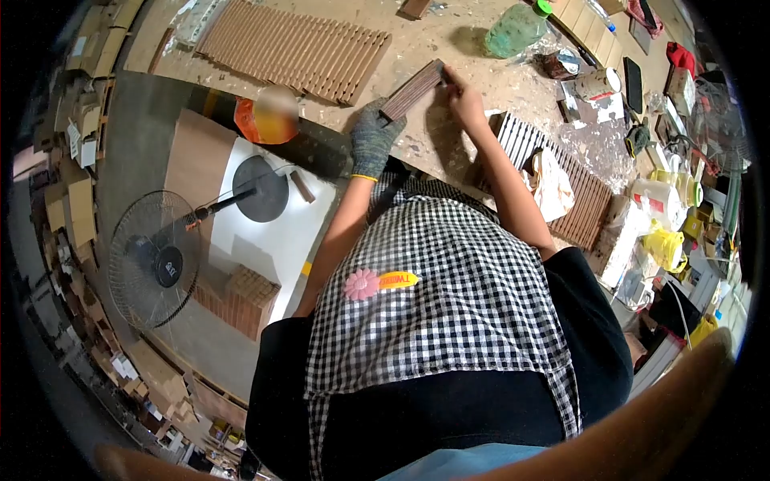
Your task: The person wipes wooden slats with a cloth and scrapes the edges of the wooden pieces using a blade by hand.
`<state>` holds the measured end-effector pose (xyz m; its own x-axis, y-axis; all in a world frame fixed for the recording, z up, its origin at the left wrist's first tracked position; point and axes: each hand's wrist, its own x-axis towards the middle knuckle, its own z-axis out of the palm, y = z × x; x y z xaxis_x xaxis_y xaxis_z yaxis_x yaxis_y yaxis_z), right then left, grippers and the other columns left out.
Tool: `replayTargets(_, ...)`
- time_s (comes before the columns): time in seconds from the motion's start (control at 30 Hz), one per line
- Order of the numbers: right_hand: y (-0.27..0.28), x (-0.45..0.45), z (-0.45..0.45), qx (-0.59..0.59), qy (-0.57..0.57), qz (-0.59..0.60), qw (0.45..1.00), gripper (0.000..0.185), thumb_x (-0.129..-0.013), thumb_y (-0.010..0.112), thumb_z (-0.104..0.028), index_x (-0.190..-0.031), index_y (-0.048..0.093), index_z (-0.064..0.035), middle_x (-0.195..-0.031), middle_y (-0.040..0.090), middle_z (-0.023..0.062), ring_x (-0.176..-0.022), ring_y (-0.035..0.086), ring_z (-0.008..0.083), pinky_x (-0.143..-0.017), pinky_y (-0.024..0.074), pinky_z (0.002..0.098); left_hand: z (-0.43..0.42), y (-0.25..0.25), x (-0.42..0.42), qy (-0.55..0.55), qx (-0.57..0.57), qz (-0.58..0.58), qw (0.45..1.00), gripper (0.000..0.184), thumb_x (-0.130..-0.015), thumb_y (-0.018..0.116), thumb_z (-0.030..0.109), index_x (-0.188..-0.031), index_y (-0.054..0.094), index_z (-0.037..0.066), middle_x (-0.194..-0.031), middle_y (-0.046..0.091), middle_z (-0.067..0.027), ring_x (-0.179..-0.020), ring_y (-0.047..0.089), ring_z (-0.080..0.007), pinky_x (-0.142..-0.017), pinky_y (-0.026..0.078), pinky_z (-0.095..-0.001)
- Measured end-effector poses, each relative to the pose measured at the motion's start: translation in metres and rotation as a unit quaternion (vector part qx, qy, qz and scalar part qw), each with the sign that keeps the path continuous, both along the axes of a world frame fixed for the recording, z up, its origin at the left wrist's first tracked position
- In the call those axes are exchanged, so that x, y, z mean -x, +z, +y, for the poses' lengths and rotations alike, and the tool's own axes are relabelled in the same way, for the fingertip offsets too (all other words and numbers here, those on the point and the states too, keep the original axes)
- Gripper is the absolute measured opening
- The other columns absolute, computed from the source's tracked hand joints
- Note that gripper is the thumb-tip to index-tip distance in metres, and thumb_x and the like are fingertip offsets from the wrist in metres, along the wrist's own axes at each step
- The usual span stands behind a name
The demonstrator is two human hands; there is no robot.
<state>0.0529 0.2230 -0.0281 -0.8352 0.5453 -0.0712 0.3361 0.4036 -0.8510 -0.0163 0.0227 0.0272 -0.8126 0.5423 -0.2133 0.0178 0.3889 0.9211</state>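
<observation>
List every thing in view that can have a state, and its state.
Left hand: gloved, gripping block
Right hand: bare, at block's far end
Block: held, slanted
Bottle: capped
Phone: screen dark
Cloth: crumpled
Fan: upright; running or not, can't tell

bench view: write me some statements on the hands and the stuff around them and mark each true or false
1. The left hand is gloved. True.
2. The right hand is gloved too. False: it is bare.
3. The wood piece lies on the bench, untouched. False: the left hand holds it.
4. The bottle has a red cap. False: its cap is green.
5. The fan is to the person's left. True.
6. The apron has a checked pattern. True.
</observation>
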Motion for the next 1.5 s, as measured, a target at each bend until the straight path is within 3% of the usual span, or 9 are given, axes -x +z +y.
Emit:
replayTargets(0.3,0.007,-0.007,-0.017,0.019,0.003,-0.059,0.998,0.064,-0.079,0.052,0.008,-0.137,0.049,-0.0194,-0.091,0.067,0.0185,-0.078,0.064,0.0251,-0.076,0.0501,0.0358,-0.009,-0.047,0.005,0.029,-0.175,-0.092,0.98,0.071,-0.075,0.075,0.001,-0.133,0.036,-0.012,-0.125,0.053,-0.0193,-0.111,0.055,-0.0214,-0.092,0.048,-0.0304)
replayTargets(0.43,0.035,-0.022,-0.049,0.049,0.203,-0.012,0.978,0.069,-0.076,0.05,0.011,-0.138,0.048,-0.0191,-0.1,0.068,0.0139,-0.083,0.064,0.0244,-0.078,0.0504,0.0356,-0.022,-0.064,0.016,-0.033,-0.189,-0.067,0.979,0.06,-0.083,0.066,0.002,-0.135,0.037,-0.007,-0.127,0.052,-0.0167,-0.112,0.054,-0.0219,-0.096,0.046,-0.031)
replayTargets(0.63,0.062,-0.053,-0.034,0.245,0.099,-0.042,0.964,0.047,-0.095,0.047,-0.002,-0.139,0.047,-0.0186,-0.079,0.061,-0.0021,-0.063,0.049,0.006,-0.059,0.0423,0.021,-0.013,-0.018,0.008,0.125,-0.343,-0.379,0.85,0.049,-0.091,0.056,0.01,-0.134,0.04,-0.006,-0.118,0.056,-0.0172,-0.106,0.058,-0.026,-0.086,0.054,-0.0347)
replayTargets(0.73,0.052,-0.062,-0.012,0.314,-0.031,0.012,0.949,0.043,-0.098,0.045,-0.007,-0.14,0.046,-0.0163,-0.075,0.059,-0.0017,-0.053,0.042,0.0046,-0.048,0.0356,0.0207,-0.001,-0.014,0.003,0.084,-0.147,-0.228,0.959,0.054,-0.086,0.062,0.007,-0.133,0.039,-0.009,-0.115,0.058,-0.0165,-0.104,0.058,-0.0243,-0.084,0.054,-0.0342)
replayTargets(1.0,0.052,-0.057,-0.006,0.311,-0.065,0.054,0.947,0.043,-0.097,0.045,-0.004,-0.138,0.047,-0.014,-0.075,0.059,-0.0002,-0.052,0.043,0.0055,-0.048,0.0362,0.0208,-0.01,-0.025,0.002,0.094,-0.054,-0.097,0.989,0.033,-0.076,0.072,0.003,-0.107,0.062,-0.003,-0.095,0.066,-0.009,-0.089,0.061,-0.0175,-0.082,0.049,-0.0283)
replayTargets(1.13,0.024,-0.05,-0.003,0.251,-0.059,0.03,0.966,0.047,-0.094,0.046,0.0,-0.138,0.047,-0.0159,-0.075,0.062,0.002,-0.059,0.051,0.0087,-0.055,0.0429,0.0246,-0.014,-0.018,0.002,-0.073,0.066,0.087,0.991,0.048,-0.083,0.071,0.013,-0.123,0.052,-0.006,-0.109,0.062,-0.0161,-0.098,0.059,-0.021,-0.085,0.049,-0.0301)
replayTargets(1.33,0.017,-0.059,-0.063,0.085,0.049,0.01,0.995,0.07,-0.076,0.048,0.013,-0.136,0.049,-0.0229,-0.09,0.065,0.02,-0.077,0.064,0.0259,-0.073,0.0494,0.0319,-0.007,-0.024,-0.001,0.226,-0.332,-0.449,0.798,0.056,-0.079,0.071,0.001,-0.129,0.045,-0.006,-0.113,0.06,-0.0153,-0.102,0.058,-0.0218,-0.089,0.049,-0.0303)
replayTargets(1.4,0.026,-0.061,-0.081,0.082,0.11,0.034,0.99,0.072,-0.076,0.048,0.015,-0.137,0.049,-0.0235,-0.097,0.065,0.0207,-0.08,0.064,0.0263,-0.073,0.0495,0.0324,-0.006,-0.029,0.0,0.133,-0.211,-0.308,0.918,0.053,-0.081,0.068,0.001,-0.129,0.045,-0.006,-0.113,0.059,-0.0153,-0.103,0.057,-0.022,-0.089,0.049,-0.0313)
replayTargets(1.5,0.034,-0.053,-0.065,0.11,0.048,0.019,0.993,0.072,-0.076,0.048,0.015,-0.139,0.047,-0.0218,-0.099,0.065,0.0208,-0.082,0.065,0.0274,-0.076,0.0491,0.0326,-0.007,-0.032,-0.002,0.13,-0.246,-0.315,0.908,0.047,-0.084,0.064,-0.001,-0.127,0.045,-0.006,-0.112,0.058,-0.0156,-0.103,0.056,-0.022,-0.088,0.05,-0.0322)
